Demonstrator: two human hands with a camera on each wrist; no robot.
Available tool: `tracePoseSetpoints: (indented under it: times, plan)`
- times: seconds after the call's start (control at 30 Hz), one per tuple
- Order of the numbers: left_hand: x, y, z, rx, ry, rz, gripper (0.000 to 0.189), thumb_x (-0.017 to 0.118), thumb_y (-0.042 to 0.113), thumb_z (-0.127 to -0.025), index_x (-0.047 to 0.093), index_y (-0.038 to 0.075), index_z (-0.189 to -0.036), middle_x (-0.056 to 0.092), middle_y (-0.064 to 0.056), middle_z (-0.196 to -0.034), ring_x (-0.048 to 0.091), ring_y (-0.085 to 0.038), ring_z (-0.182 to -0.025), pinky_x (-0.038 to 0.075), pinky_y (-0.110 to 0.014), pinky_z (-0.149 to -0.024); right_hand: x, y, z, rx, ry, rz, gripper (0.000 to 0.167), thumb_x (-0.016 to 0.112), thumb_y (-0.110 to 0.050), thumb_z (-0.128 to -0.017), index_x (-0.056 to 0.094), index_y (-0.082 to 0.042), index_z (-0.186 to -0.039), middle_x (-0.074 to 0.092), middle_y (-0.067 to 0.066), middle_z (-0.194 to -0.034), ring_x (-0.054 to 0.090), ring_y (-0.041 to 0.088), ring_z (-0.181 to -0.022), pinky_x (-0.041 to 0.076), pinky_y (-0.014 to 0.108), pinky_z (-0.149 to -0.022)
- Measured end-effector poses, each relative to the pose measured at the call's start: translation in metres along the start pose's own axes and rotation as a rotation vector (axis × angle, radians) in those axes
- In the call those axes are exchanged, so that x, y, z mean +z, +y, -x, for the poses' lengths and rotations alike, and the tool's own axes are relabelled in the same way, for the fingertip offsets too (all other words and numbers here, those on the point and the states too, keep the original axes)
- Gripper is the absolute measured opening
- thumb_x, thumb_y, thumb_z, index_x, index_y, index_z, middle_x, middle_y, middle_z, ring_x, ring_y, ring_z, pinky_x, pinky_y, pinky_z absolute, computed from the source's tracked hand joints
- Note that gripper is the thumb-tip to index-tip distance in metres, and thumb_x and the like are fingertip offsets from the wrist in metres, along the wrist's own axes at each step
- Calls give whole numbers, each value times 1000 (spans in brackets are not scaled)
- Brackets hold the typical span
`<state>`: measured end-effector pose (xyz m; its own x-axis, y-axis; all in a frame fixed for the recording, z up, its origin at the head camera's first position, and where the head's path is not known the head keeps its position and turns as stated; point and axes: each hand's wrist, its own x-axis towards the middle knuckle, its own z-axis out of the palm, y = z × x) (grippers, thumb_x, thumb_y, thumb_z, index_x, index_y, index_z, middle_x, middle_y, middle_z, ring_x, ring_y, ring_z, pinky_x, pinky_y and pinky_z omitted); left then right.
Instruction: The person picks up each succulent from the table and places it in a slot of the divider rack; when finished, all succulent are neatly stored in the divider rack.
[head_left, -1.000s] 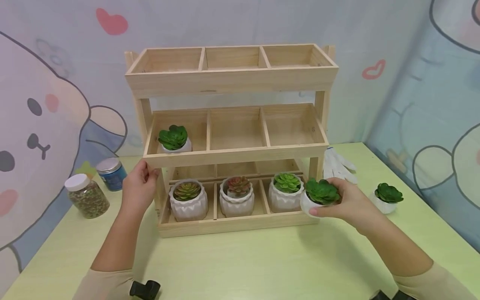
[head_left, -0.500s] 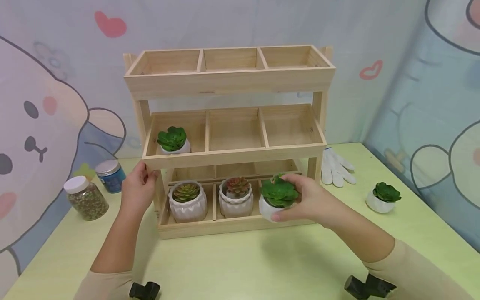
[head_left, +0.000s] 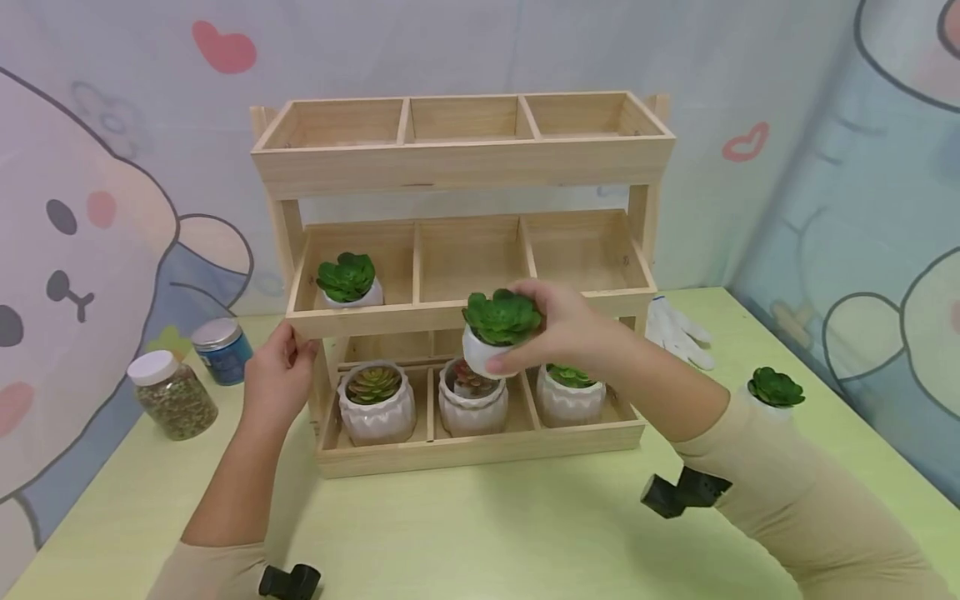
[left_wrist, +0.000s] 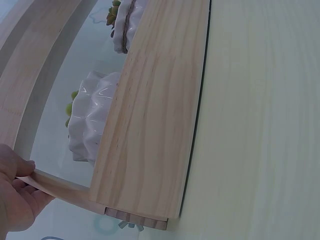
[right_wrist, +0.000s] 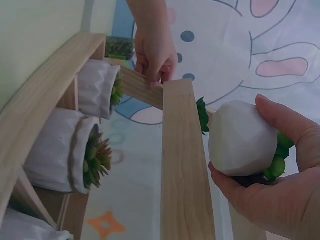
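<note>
My right hand (head_left: 558,329) grips a small white pot holding a green succulent (head_left: 501,321), lifted in front of the middle tier of the wooden plant stand (head_left: 465,315). In the right wrist view, thumb and fingers pinch the sides of its faceted white pot (right_wrist: 242,140). My left hand (head_left: 281,375) holds the stand's left upright just under the middle tier; the left wrist view shows that hand (left_wrist: 20,195) around the wooden post. Another potted green succulent (head_left: 348,279) sits in the middle tier's left compartment.
Three larger ribbed white pots, left (head_left: 377,408), middle (head_left: 474,412) and right (head_left: 572,400), fill the bottom tier. Jars (head_left: 174,396) stand at left. White gloves (head_left: 675,333) and another small succulent (head_left: 776,387) lie right, the latter partly behind my sleeve.
My right hand has carried the small potted succulent leftward, then up, from the bottom tier's right end to the middle tier's front. The left hand has stayed on the stand.
</note>
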<state>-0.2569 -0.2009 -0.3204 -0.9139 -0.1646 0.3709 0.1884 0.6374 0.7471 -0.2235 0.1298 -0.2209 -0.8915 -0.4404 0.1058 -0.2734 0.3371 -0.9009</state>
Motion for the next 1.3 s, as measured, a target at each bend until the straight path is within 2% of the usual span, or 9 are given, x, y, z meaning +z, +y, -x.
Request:
tracePoseSetpoints:
  times: [0.13, 0.33, 0.47, 0.63, 0.9, 1.13, 1.3]
  plan:
    - [1, -1, 0, 12, 1, 2, 31, 49, 13, -98, 51, 4, -128, 54, -19, -127, 52, -38, -115, 45, -53, -90, -3, -16, -20, -19, 49, 67, 65, 88, -12, -62, 53, -4, -116, 63, 7, -105, 59, 22, -96, 48, 35, -88]
    - [0, -1, 0, 24, 3, -11, 31, 49, 12, -98, 50, 3, -128, 55, -20, -125, 53, -40, -113, 45, -54, -89, -3, -29, -49, -32, 82, 3, 60, 87, -11, -65, 54, -5, -114, 61, 8, -105, 59, 21, -94, 50, 33, -84]
    - [-2, 0, -2, 24, 4, -9, 34, 49, 12, -98, 49, 3, -130, 54, -21, -127, 52, -40, -114, 45, -54, -90, -2, -29, -69, -20, 165, 22, 62, 87, -15, -64, 53, -6, -115, 59, 6, -108, 57, 20, -97, 49, 32, -84]
    - [-3, 0, -1, 17, 4, -6, 33, 49, 11, -98, 50, 3, -129, 55, -21, -126, 53, -40, -113, 45, -54, -90, -1, -16, -88, 11, 258, 79, 69, 87, -19, -63, 49, -4, -118, 56, 6, -111, 54, 20, -101, 48, 32, -87]
    - [-1, -1, -1, 8, -6, 6, 33, 50, 12, -98, 49, 3, -130, 54, -21, -128, 52, -39, -115, 44, -53, -91, 4, -2, -97, 22, 264, 267, 85, 87, -23, -64, 40, -5, -133, 52, 7, -118, 53, 21, -105, 49, 34, -87]
    - [-1, -2, -1, 16, -3, 7, 35, 49, 12, -98, 48, 5, -132, 53, -20, -129, 51, -39, -116, 44, -53, -91, 10, -2, -99, 50, 291, 405, 83, 87, -29, -63, 44, -7, -130, 54, 6, -117, 54, 22, -104, 49, 35, -85]
    - [-1, -1, 0, 15, -5, 3, 35, 49, 11, -98, 48, 4, -132, 53, -20, -128, 51, -39, -115, 44, -53, -91, 12, -1, -100, 65, 298, 447, 81, 88, -30, -62, 46, -9, -128, 56, 5, -114, 54, 22, -101, 50, 35, -84]
